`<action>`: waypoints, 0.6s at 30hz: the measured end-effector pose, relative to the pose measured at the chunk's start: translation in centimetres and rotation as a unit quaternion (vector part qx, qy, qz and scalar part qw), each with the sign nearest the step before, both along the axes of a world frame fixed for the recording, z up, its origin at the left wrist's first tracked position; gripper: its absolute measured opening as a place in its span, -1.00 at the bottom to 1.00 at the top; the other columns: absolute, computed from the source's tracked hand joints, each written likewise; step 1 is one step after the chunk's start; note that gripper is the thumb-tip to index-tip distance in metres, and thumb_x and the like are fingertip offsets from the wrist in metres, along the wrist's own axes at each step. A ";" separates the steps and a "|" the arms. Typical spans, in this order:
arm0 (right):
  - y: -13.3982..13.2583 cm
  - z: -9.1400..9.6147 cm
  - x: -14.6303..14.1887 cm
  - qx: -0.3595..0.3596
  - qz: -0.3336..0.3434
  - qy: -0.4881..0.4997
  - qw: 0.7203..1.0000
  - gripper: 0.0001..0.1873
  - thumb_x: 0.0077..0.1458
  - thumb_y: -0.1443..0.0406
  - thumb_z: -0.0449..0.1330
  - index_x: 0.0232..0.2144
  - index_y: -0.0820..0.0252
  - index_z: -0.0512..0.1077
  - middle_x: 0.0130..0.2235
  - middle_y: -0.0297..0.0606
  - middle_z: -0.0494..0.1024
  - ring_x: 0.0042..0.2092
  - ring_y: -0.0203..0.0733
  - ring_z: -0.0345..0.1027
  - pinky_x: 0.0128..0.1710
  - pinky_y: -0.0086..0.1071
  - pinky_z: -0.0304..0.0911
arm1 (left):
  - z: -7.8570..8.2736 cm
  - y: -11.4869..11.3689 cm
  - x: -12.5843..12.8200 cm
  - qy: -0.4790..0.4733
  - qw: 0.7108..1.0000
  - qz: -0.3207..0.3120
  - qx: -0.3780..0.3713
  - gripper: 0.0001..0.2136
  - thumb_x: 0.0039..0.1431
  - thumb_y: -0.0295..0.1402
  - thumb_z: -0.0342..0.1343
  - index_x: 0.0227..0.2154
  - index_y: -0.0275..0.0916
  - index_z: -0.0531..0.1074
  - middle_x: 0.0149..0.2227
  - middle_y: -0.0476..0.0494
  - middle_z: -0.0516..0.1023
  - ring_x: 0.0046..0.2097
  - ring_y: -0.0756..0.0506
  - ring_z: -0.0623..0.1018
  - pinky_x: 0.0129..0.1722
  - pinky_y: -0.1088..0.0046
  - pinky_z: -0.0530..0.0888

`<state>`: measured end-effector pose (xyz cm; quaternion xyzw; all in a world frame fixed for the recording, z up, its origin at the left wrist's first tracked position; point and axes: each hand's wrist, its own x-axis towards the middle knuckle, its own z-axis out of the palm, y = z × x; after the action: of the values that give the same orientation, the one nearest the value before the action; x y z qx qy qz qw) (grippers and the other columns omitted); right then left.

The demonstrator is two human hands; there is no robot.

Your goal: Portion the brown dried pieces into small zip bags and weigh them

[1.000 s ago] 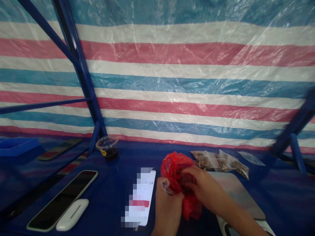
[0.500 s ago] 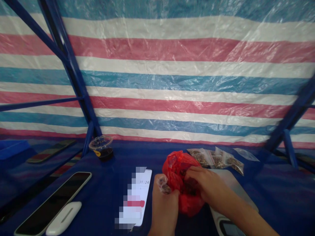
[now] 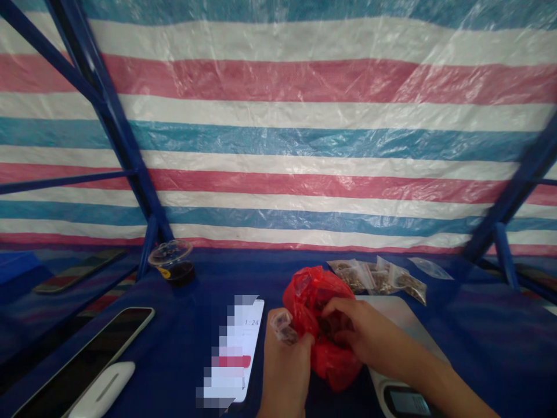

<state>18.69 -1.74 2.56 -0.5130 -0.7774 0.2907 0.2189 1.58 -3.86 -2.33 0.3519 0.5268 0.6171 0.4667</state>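
Observation:
A red plastic bag (image 3: 335, 366) stands open-mouthed on the table, with dark brown dried material inside. My left hand (image 3: 287, 366) is closed round a small clear plastic bag (image 3: 284, 328) that pokes out above the fist, and it presses against the left rim of the red bag. Reaching into the red bag's mouth from the right, my right hand (image 3: 361, 328) has its fingers curled together. What those fingertips hold is hidden. Under my right forearm lies a kitchen scale (image 3: 391, 313) with a lit display.
Several small zip bags (image 3: 383, 278) of brown material lie behind the scale, beside an empty clear bag (image 3: 430, 268). Left are a lit phone (image 3: 252, 348), a dark-screened phone (image 3: 87, 360), a white case (image 3: 104, 389) and a lidded cup (image 3: 176, 267). Blue frame bars (image 3: 126, 151) flank a striped tarp.
My right hand has lifted slightly at the red bag's mouth, its fingers drawn together. The camera view has shifted a little to the right. My left hand keeps its hold.

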 end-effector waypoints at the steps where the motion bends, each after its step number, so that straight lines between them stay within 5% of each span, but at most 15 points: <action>1: 0.1 0.0 0.0 -0.005 -0.007 0.010 1.000 -0.58 -0.07 0.57 0.15 -0.19 0.11 0.54 -0.19 -0.27 0.67 -0.14 -0.11 0.53 -0.13 -0.34 0.30 | 0.3 0.1 0.0 0.010 1.000 0.011 0.002 -0.76 -0.14 -0.56 0.12 -0.36 -0.17 0.41 -0.40 0.03 0.52 -0.34 -0.11 0.55 -0.30 0.38 0.50; 10: 0.3 1.3 0.1 0.000 -0.024 0.170 0.985 -0.78 0.16 0.36 0.20 -0.14 0.05 0.52 -0.18 -0.30 0.69 -0.14 -0.11 0.59 -0.10 -0.28 0.44 | 0.9 0.5 -0.7 0.193 0.975 -0.047 0.098 -0.91 0.17 -0.37 0.21 -0.37 -0.13 0.39 -0.36 0.01 0.47 -0.30 -0.13 0.50 -0.26 0.38 0.42; 18: -1.9 3.1 -2.6 0.025 0.022 0.171 0.985 -0.68 0.19 0.42 0.25 -0.07 -0.05 0.59 -0.04 -0.35 0.66 0.01 -0.14 0.53 0.06 -0.30 0.39 | 0.8 0.7 -1.1 0.194 0.969 -0.085 0.127 -0.84 0.24 -0.24 0.18 -0.42 -0.14 0.44 -0.35 -0.05 0.51 -0.32 -0.14 0.51 -0.31 0.37 0.41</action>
<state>16.06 -3.68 5.64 -0.4331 -0.7466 0.3597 0.3546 0.48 -3.16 -1.51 0.5647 0.4933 0.5567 0.3575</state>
